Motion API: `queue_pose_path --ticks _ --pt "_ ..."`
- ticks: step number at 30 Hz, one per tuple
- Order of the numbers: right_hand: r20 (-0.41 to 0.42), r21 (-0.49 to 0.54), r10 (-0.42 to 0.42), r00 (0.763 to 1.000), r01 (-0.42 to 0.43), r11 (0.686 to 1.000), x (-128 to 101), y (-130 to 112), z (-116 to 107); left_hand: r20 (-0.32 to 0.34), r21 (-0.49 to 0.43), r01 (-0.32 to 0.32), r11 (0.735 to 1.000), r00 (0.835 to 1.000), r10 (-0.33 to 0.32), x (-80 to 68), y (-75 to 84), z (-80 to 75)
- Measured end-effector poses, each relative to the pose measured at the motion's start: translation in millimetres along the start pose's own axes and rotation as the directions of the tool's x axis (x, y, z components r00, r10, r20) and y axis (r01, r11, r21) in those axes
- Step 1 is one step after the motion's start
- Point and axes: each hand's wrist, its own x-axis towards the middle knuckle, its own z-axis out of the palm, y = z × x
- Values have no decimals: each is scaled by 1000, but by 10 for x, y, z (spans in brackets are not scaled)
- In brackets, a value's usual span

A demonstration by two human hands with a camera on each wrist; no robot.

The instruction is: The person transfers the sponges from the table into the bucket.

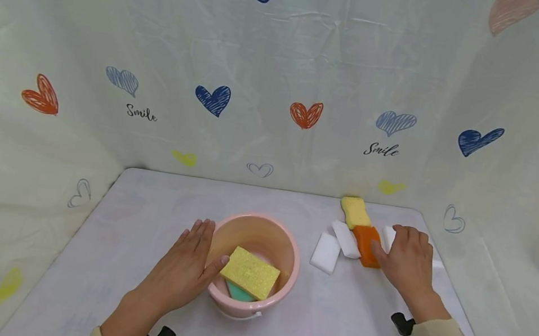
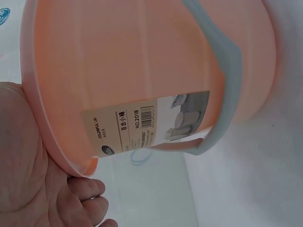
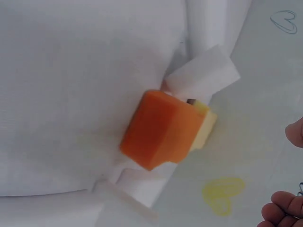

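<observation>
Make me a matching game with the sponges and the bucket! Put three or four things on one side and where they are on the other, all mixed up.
Things:
1. pink bucket
2. yellow rectangular sponge
3. orange sponge
4. yellow wavy sponge

Places:
A. at the right hand's fingertips
B. leaning in the bucket on its near rim
C. farthest back on the table
D. against the left hand's palm

Pairs: 1-D, 2-B, 3-A, 4-C
</observation>
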Motion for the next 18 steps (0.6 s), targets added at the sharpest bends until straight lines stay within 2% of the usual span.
queue_pose_path --ticks 8,12,18 --pt "-38 -69 -65 997 63 996 -122 185 241 -22 2 -11 1000 1000 11 -4 4 -3" --pt "-4 -78 -54 999 54 995 -171 210 337 -16 5 -5 1000 1000 5 -3 5 -3" --pt "90 -101 -13 996 22 995 -208 213 472 -6 10 4 1000 1000 -4 4 5 3"
